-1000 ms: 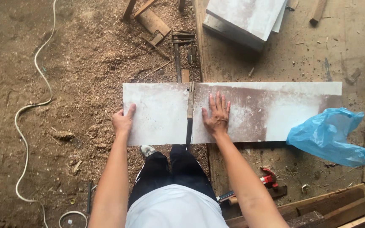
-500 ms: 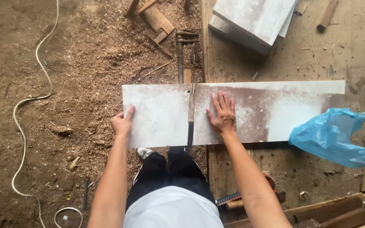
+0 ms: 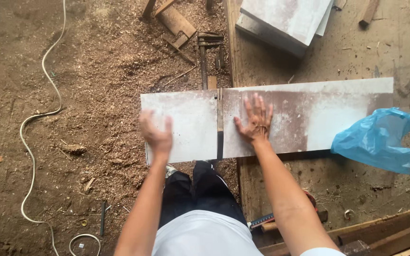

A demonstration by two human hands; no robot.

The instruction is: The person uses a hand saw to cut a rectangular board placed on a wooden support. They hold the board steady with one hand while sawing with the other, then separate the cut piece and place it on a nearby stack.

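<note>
both hands are open. my left hand has just lifted off the board's near-left edge, blurred, holding nothing; right hand stays flat, pinning it.

Top: a white short-sleeved shirt, plain, with no print or pattern in view; it fills the lower middle of the frame.
Sleeve: the right sleeve's edge shows at the bottom border, ending high on the upper arm.
Arms: both bare from the sleeves down, with no watch, band or bracelet visible.
Left hand: ungloved, blurred in the frame; no ring can be made out.
Right hand: ungloved, sharply seen, fingers without rings.
Trousers: dark, close to black, the cloth creased at the knees.
Footwear: a pale toe shows just beside the left knee; its kind cannot be told.
</note>
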